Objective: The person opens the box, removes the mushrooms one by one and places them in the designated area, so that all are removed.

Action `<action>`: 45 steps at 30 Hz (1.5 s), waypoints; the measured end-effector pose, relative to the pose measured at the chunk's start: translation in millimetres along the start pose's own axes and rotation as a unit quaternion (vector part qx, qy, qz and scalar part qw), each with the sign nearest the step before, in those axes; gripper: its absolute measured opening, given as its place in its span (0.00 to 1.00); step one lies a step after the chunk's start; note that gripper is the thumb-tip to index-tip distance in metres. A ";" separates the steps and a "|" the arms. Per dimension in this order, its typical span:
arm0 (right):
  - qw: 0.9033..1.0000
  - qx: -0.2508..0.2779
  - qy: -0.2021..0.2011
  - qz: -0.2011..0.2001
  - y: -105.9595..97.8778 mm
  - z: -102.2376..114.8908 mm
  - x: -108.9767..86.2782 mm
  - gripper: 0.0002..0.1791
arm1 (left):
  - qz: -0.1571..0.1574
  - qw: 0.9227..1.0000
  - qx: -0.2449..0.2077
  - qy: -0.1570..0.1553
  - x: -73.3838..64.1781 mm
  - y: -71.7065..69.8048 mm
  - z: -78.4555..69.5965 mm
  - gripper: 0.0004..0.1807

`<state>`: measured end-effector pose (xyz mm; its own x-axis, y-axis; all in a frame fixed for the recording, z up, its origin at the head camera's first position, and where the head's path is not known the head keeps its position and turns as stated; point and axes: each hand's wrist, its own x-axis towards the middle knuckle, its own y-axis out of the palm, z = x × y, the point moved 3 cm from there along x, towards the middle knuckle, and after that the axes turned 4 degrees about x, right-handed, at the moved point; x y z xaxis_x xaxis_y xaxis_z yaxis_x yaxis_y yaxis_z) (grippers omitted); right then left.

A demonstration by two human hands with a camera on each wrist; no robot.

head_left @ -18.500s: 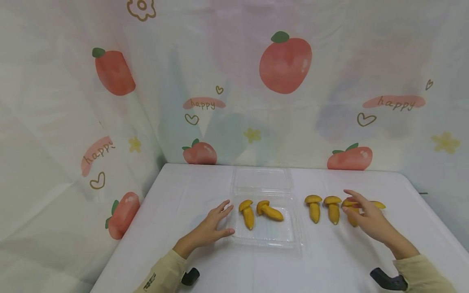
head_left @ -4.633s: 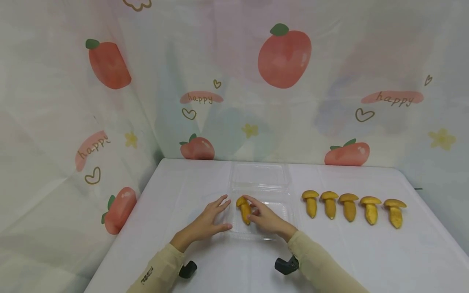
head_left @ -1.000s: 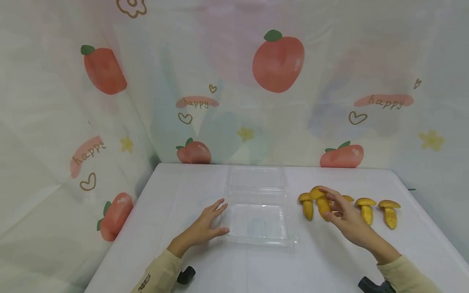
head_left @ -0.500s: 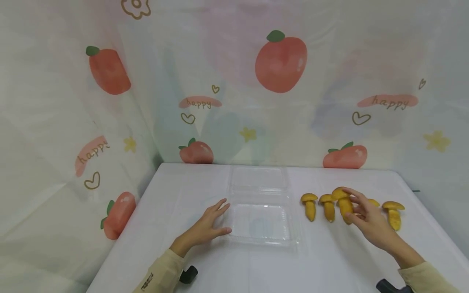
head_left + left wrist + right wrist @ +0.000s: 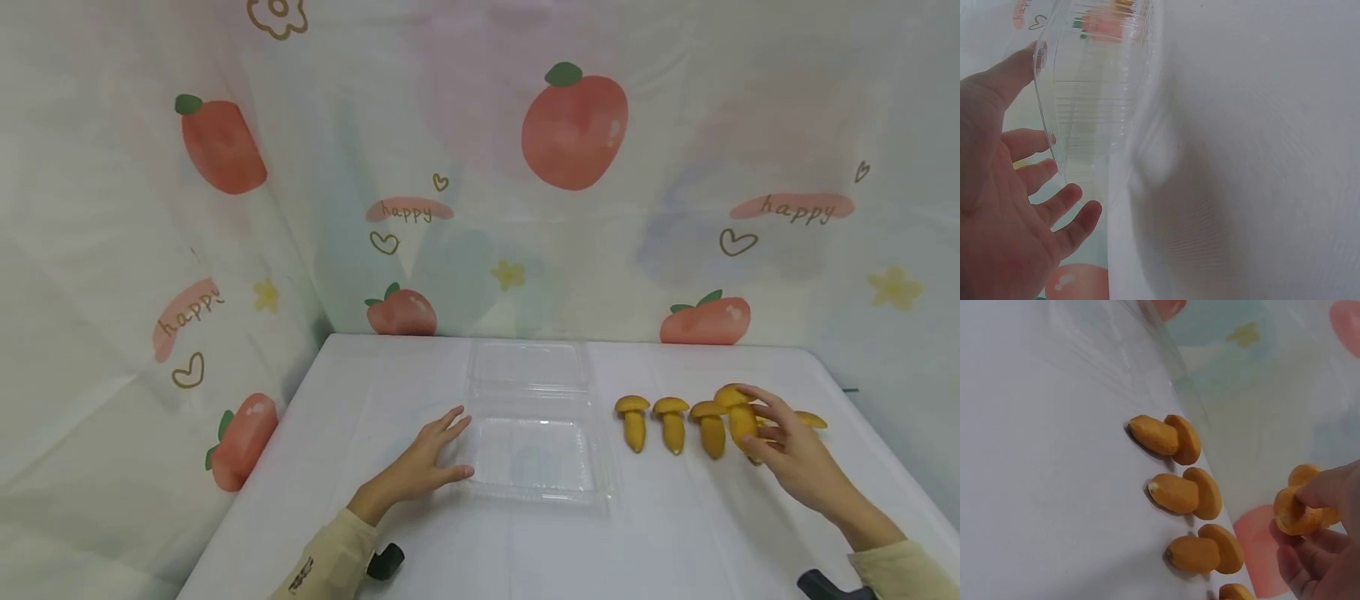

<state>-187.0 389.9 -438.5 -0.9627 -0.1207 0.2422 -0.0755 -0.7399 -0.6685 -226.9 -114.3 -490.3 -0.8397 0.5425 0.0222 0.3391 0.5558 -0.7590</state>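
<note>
My right hand [image 5: 795, 454] pinches a yellow toy mushroom [image 5: 741, 421] by its stem between thumb and fingers, seemingly raised above the row of mushrooms on the table's right side. From the right wrist view, that held mushroom [image 5: 1294, 509] shows stem end first, its cap partly behind the thumb. Left of it lie three more mushrooms [image 5: 708, 429]; others are partly covered by the hand, one showing its cap [image 5: 812, 419]. My left hand [image 5: 416, 467] spreads its fingers at the left edge of an opened clear plastic box [image 5: 532, 492]. In the left wrist view, fingertips meet the box's rim [image 5: 1047, 119].
The box's lid [image 5: 528, 367] lies folded back toward the rear wall. A white cloth covers the table [image 5: 420, 375]. Fruit-printed sheeting [image 5: 480, 250] rises behind and at left. A black wrist device [image 5: 386, 562] sits beneath the left sleeve.
Earlier, mushrooms lay in the box; now none shows there. Over the last second my right hand has carried its mushroom rightward along the row. The left hand has barely moved.
</note>
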 end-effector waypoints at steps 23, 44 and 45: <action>0.997 -0.025 0.071 -0.032 -36.6 -58.5 -9.1 0.40 | 0.000 1.000 0.000 0.001 0.4 -0.4 -0.3 0.44; 0.988 -0.054 0.126 -0.067 -62.0 -99.9 -11.7 0.42 | -0.005 1.000 0.006 -0.002 2.0 0.3 1.4 0.44; 0.988 -0.056 0.131 -0.068 -63.3 -101.9 -11.3 0.42 | -0.004 1.000 0.006 -0.002 2.2 0.2 1.4 0.44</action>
<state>-197.8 505.5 -470.5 -0.9750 0.1600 0.1545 -0.2220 -0.6585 -0.7191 -229.3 -113.9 -491.3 -0.8441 0.5355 0.0254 0.3273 0.5523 -0.7667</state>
